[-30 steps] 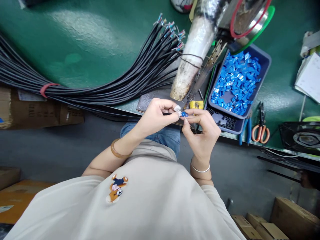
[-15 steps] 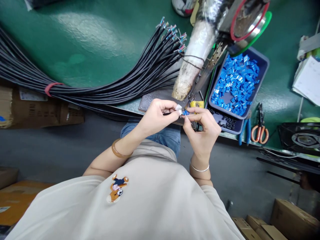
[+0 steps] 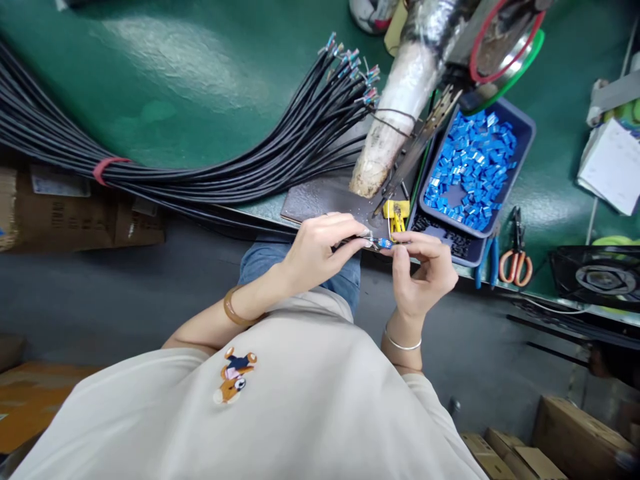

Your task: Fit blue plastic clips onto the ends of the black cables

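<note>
My left hand (image 3: 320, 250) pinches the end of a thin black cable (image 3: 350, 243) just below the bench edge. My right hand (image 3: 425, 267) pinches a small blue connector (image 3: 385, 243) at that cable's tip, so the two hands meet fingertip to fingertip. A large bundle of black cables (image 3: 210, 167) with stripped coloured ends fans across the green bench (image 3: 190, 87), tied by a red band (image 3: 107, 167). A dark blue tray (image 3: 523, 133) full of blue connectors (image 3: 470, 167) sits right of my hands.
A wrapped machine head (image 3: 400, 107) hangs over a dark plate (image 3: 325, 197), with a yellow part (image 3: 396, 215) below it. Orange-handled scissors (image 3: 513, 257) and blue pliers (image 3: 493, 257) lie by the tray. Papers (image 3: 613, 163) and a fan (image 3: 597, 277) are at the right. Cardboard boxes (image 3: 65, 213) stand under the bench.
Both hands have shifted slightly down and right, away from the machine tip. The right hand's fingers have turned, and the yellow part behind them now shows.
</note>
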`<state>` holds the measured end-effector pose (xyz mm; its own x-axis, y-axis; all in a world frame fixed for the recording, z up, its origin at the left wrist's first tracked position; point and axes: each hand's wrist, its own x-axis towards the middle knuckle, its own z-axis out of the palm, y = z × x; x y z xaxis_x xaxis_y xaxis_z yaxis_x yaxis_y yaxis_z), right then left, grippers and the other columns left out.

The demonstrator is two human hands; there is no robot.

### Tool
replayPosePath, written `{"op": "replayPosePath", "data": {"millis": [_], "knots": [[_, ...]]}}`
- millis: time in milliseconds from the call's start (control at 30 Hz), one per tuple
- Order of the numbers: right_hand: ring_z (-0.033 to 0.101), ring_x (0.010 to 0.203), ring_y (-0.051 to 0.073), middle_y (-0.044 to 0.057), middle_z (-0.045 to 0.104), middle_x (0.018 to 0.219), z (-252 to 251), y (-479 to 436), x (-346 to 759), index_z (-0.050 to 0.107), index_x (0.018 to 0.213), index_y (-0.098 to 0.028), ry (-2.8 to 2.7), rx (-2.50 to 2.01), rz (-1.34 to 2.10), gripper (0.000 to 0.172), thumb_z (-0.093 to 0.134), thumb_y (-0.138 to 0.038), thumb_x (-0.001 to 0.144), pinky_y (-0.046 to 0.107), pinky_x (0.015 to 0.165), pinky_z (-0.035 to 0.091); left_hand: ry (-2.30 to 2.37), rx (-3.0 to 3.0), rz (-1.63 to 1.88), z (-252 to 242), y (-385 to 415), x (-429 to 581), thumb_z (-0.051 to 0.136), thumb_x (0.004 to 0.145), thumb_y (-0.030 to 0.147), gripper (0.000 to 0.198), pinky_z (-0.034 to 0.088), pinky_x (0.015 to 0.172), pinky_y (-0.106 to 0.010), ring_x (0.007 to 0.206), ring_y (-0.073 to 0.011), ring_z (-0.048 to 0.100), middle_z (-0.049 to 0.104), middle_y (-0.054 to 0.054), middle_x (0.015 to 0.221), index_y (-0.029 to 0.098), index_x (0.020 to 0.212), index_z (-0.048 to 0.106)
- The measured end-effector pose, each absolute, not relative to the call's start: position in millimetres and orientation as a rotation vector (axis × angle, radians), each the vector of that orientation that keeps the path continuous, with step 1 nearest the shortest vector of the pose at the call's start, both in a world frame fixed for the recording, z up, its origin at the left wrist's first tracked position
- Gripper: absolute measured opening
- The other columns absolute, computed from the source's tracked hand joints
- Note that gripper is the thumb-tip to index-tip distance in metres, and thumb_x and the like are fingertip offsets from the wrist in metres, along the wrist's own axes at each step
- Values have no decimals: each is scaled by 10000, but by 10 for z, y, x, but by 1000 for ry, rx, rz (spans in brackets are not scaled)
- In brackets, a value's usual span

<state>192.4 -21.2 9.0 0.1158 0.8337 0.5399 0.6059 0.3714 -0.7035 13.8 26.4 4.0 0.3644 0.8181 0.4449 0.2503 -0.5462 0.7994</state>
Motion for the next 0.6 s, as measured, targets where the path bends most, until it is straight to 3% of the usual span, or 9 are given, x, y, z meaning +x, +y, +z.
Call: {"op": "replayPosePath", "data": {"millis": [133, 333, 500, 600], "knots": [[728, 872, 173, 39, 747, 947, 63, -252, 1931, 581, 892, -226, -1699, -1285, 207, 103, 634, -148, 851, 321, 738, 596, 876, 2084, 1236, 33, 220, 134, 608, 902, 163, 109, 480, 657, -192, 698, -102, 653, 738, -49, 798, 101, 895, 698], [721, 865, 149, 23, 743, 937, 45, -279, 1903, 596, 950, -233, -1735, -1263, 251, 153, 630, -118, 856, 300, 741, 591, 754, 2077, 1159, 34, 185, 84, 544, 921, 105, 185, 525, 748, -184, 809, -112, 710, 767, -66, 926, 106, 1032, 693], [712, 874, 147, 25, 740, 947, 59, -280, 1881, 599, 954, -231, -1735, -1236, 260, 181, 634, -90, 846, 303, 750, 585, 876, 1977, 1174, 56, 140, 84, 619, 883, 156, 114, 487, 605, -159, 684, -88, 667, 739, -39, 832, 104, 971, 668], [709, 873, 148, 29, 738, 938, 74, -275, 1868, 604, 945, -224, -1717, -1206, 287, 199, 640, -64, 832, 304, 748, 581, 848, 1951, 1206, 63, 127, 80, 603, 894, 153, 103, 510, 683, -179, 753, -103, 680, 741, -52, 863, 112, 958, 671]]}}
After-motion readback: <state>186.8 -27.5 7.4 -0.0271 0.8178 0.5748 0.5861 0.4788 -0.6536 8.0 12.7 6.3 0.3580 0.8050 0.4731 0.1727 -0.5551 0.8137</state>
